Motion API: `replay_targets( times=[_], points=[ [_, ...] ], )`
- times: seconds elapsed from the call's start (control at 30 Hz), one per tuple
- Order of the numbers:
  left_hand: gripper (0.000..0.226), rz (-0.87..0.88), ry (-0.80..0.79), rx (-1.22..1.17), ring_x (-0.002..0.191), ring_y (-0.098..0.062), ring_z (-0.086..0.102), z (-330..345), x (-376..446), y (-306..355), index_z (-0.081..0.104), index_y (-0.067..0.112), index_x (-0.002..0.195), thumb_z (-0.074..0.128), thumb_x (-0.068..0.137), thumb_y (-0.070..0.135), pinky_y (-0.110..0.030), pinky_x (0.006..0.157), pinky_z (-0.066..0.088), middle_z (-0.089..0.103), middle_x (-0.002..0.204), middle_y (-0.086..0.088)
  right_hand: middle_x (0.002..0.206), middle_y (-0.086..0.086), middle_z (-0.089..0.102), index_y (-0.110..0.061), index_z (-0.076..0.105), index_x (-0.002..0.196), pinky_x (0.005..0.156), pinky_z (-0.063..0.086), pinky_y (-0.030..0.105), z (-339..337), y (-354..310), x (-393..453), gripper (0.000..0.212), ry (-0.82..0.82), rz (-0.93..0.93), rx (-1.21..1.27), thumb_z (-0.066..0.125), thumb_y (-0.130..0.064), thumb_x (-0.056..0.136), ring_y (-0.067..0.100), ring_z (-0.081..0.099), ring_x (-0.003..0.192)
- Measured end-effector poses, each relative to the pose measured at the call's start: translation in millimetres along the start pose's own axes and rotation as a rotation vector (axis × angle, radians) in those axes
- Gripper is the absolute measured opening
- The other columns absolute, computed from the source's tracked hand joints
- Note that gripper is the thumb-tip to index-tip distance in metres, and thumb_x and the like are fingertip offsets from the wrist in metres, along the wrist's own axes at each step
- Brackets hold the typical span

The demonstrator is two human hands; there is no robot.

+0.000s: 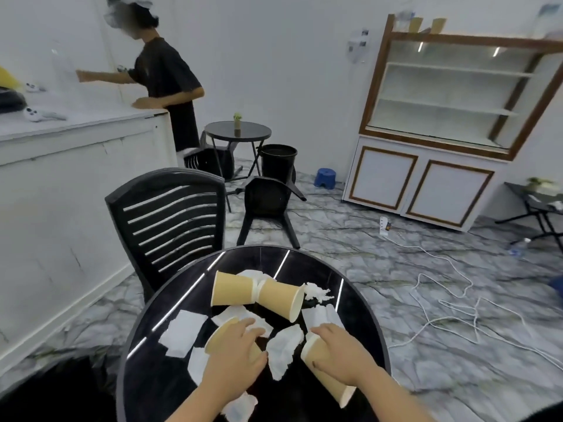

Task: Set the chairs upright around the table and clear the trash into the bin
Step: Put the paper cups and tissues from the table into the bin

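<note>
Table point(170, 303) before me: two cups point(233, 292) toward far edge, napkins point(182, 332) around centre. Upright chair point(170, 220) at far-left edge. Tipped chair point(268, 205) beyond far edge; bin point(278, 162) behind it.

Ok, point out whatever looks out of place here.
A black chair lies tipped over on the floor beyond the round table. Four paper cups lie on their sides among crumpled napkins, each hand gripping one.

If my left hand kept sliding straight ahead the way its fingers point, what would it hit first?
Probably the flat white napkin just beyond the left hand, then the tipped tan paper cup; depth is uncertain.
</note>
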State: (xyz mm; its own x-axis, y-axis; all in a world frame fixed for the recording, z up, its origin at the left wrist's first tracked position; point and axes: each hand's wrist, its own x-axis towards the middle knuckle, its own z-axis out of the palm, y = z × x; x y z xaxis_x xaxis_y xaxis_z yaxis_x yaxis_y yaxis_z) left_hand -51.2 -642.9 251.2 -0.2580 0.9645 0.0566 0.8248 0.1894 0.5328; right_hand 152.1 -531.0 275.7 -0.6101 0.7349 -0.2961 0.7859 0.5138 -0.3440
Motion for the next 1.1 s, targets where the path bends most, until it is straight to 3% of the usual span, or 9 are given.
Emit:
replay_targets(
  times=[0.13, 0.27, 0.37, 0.43, 0.6, 0.87, 1.1],
  points=[
    [0.064, -0.045, -0.013, 0.284, 0.123, -0.025, 0.040, 6, 16, -14, 0.060, 0.030, 0.112, 0.042, 0.062, 0.065, -0.051, 0.093, 0.046, 0.054, 0.132, -0.005, 0.152, -0.005, 0.023, -0.033, 0.021, 0.143, 0.110, 0.029, 0.034, 7, 9, 4, 0.074, -0.021, 0.073, -0.051, 0.055, -0.044, 0.079, 0.015, 0.026, 0.137],
    [0.081, -0.209, -0.027, 0.290, 0.126, -0.035, 0.038, 14, 22, -24, 0.055, 0.032, 0.119, 0.045, 0.054, 0.079, -0.057, 0.096, 0.040, 0.044, 0.140, -0.006, 0.149, -0.013, 0.026, -0.045, 0.004, 0.143, 0.099, 0.039, 0.040, 16, 16, 5, 0.089, -0.073, 0.133, 0.003, 0.056, -0.053, 0.072, 0.017, 0.041, 0.127],
    [0.099, -0.249, -0.084, 0.192, 0.136, -0.031, 0.020, 18, 24, -25, 0.030, 0.036, 0.138, 0.043, 0.053, 0.085, -0.049, 0.110, 0.027, 0.016, 0.153, 0.002, 0.143, -0.016, 0.032, -0.050, 0.001, 0.140, 0.089, 0.045, 0.036, 20, 17, 5, 0.094, -0.083, 0.149, 0.009, 0.057, -0.057, 0.066, 0.016, 0.048, 0.117],
    [0.107, -0.233, -0.104, 0.164, 0.135, -0.028, 0.017, 19, 24, -26, 0.021, 0.037, 0.140, 0.044, 0.048, 0.086, -0.045, 0.111, 0.026, 0.008, 0.153, 0.004, 0.141, -0.017, 0.033, -0.051, 0.002, 0.139, 0.084, 0.047, 0.034, 23, 15, 5, 0.093, -0.058, 0.150, -0.001, 0.057, -0.057, 0.064, 0.017, 0.050, 0.113],
    [0.119, -0.194, -0.141, 0.164, 0.129, -0.025, 0.022, 15, 20, -35, 0.015, 0.037, 0.141, 0.047, 0.039, 0.089, -0.040, 0.105, 0.033, 0.011, 0.150, 0.004, 0.135, -0.018, 0.036, -0.051, 0.005, 0.138, 0.076, 0.049, 0.030, 31, 11, 2, 0.089, 0.010, 0.155, 0.012, 0.054, -0.053, 0.063, 0.014, 0.051, 0.105],
    [0.107, -0.189, -0.105, 0.172, 0.119, -0.024, 0.030, 18, 18, -35, 0.022, 0.038, 0.136, 0.051, 0.043, 0.082, -0.036, 0.095, 0.039, 0.021, 0.141, 0.004, 0.131, -0.021, 0.037, -0.052, 0.007, 0.138, 0.066, 0.046, 0.023, 29, 9, -1, 0.087, 0.031, 0.149, 0.049, 0.053, -0.053, 0.064, 0.011, 0.052, 0.098],
    [0.105, -0.225, -0.030, 0.051, 0.120, -0.022, 0.026, 14, 1, -28, 0.023, 0.037, 0.137, 0.055, 0.047, 0.080, -0.035, 0.099, 0.035, 0.019, 0.140, 0.001, 0.131, -0.017, 0.039, -0.050, 0.008, 0.140, 0.073, 0.047, 0.027, 26, 5, -6, 0.087, 0.013, 0.106, 0.029, 0.053, -0.052, 0.066, 0.013, 0.053, 0.099]
  ],
)
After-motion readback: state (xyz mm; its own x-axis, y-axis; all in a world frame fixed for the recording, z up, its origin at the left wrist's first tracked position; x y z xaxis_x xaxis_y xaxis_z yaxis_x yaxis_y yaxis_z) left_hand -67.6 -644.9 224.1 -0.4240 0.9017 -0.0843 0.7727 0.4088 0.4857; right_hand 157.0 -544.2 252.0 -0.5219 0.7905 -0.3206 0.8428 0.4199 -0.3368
